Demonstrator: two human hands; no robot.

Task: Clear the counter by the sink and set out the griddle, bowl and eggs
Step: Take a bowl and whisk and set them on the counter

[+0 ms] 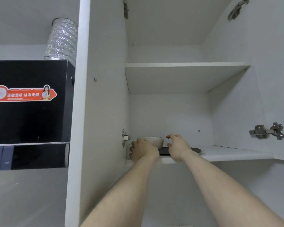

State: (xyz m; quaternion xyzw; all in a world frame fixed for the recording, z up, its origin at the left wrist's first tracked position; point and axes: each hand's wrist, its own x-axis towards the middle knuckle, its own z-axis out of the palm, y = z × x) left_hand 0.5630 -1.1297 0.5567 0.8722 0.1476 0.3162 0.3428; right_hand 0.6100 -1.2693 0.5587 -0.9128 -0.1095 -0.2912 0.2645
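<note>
Both my arms reach up into an open wall cabinet. A pale speckled bowl (154, 141) sits on a flat black griddle (164, 151) at the left end of the bottom shelf (233, 153). My left hand (142, 150) lies against the bowl's left side, its fingers curled around the rim there. My right hand (177, 147) hovers at the bowl's right side, above the griddle, with fingers spread and loosely bent, holding nothing. Part of the griddle's edge shows to the right of my right wrist. No eggs are in view.
The upper shelf (187, 64) holds nothing visible. The left cabinet door (95, 95) stands open, edge-on. A black range hood (29, 102) with a red sticker and a silver duct (62, 38) is to the left. Door hinges (267, 131) sit on the right wall.
</note>
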